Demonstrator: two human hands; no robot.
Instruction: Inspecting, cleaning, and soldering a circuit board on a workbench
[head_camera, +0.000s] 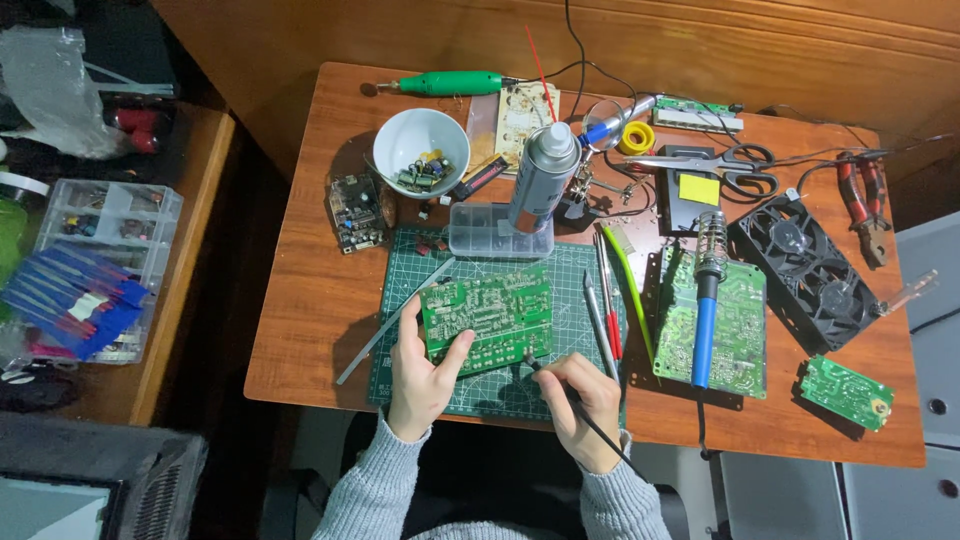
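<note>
Left hand (422, 378) grips the green rectangular printed circuit board (487, 317) by its lower-left edge, steadying it on the green gridded cutting mat (568, 262); right hand (583, 400) pinches a thin black probe (560, 388), tip at the board's lower edge.

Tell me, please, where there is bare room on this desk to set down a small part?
Bare wood lies along the table's left edge, left of the cutting mat, below the small dark board. From the spray can to the fan it is crowded.
</note>
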